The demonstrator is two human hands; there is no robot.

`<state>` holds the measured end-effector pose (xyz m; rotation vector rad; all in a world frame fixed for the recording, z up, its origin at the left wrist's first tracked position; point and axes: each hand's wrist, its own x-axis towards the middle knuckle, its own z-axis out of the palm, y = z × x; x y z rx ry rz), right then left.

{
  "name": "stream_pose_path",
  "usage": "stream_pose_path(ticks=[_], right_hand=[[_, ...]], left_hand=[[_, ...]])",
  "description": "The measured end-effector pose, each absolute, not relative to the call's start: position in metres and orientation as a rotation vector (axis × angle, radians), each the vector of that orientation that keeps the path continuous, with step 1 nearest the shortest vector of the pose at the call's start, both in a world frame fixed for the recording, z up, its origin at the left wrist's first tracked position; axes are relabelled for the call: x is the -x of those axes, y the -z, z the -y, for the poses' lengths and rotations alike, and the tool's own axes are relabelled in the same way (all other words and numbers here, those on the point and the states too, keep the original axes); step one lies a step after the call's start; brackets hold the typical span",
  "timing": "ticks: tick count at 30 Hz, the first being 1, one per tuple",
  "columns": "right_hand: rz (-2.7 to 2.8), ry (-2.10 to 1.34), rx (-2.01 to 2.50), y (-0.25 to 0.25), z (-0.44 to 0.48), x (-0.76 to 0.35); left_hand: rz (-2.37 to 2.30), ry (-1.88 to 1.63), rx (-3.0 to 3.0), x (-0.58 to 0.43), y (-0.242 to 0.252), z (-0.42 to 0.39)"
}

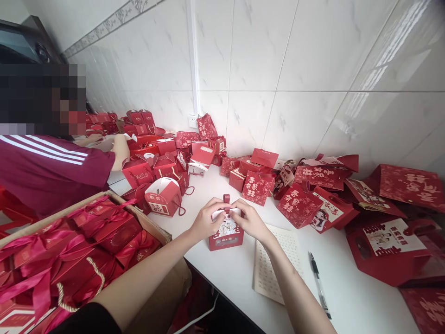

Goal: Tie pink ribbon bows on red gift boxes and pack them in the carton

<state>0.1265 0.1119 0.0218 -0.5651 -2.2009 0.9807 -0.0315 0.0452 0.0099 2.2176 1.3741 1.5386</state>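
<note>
A small red gift box (226, 242) stands upright on the white table before me. Its front carries a white printed panel with cartoon figures and a clear window low down. A red strap handle (226, 198) rises from its top. My left hand (209, 218) closes on the box's top edge from the left, fingers beside the strap. From the right, my right hand (248, 218) pinches the same top edge, its fingertips nearly meeting the left ones. Both thumbs press on the front just below the strap. The fingers partly hide the top flaps.
A cardboard carton (158, 226) full of red boxes with ribbons stands at the left. An open notebook (273, 266) and a pen (319, 284) lie to the right. Red boxes (257, 187) pile along the wall. A person in a maroon shirt (52, 171) sits at the left.
</note>
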Motion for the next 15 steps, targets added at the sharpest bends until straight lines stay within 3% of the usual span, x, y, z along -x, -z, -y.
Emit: stream_pose_path(ticks=[10, 15], right_hand=[[2.139, -1.003, 0.559, -0.02, -0.115, -0.126], [1.731, -0.996, 0.688, -0.031, -0.131, -0.151]], left_hand=[[-1.433, -1.52, -2.125, 0.034, -0.005, -0.045], [-1.436, -1.518, -1.91, 0.038, 0.001, -0.046]])
